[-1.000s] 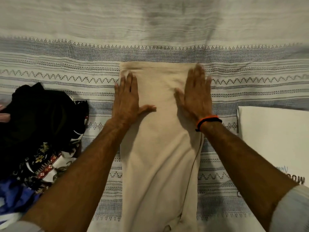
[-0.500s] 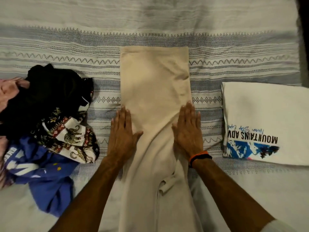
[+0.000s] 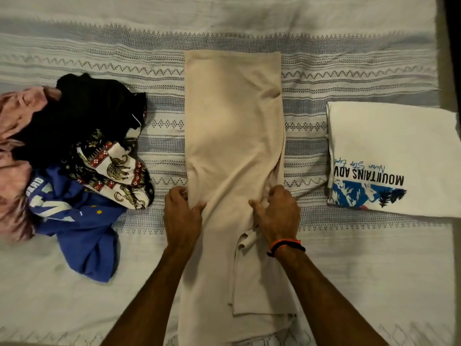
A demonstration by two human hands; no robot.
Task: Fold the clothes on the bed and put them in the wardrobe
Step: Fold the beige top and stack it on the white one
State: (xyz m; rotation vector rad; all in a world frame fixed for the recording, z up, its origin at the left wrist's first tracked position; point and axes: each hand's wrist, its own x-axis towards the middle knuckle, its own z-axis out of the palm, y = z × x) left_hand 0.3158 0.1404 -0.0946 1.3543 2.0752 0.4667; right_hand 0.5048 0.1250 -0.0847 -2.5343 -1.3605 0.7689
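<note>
Both hands, left [image 3: 182,216] and right [image 3: 277,216], pinch the beige garment's [image 3: 232,136] edges on the bedspread [image 3: 324,270].

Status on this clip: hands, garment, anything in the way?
Both hands gripping: left hand, right hand pinch the beige garment edges mid-length. Garment flat, lengthwise-folded. Unfolded clothes pile left, folded white T-shirt right, both apart.
</note>
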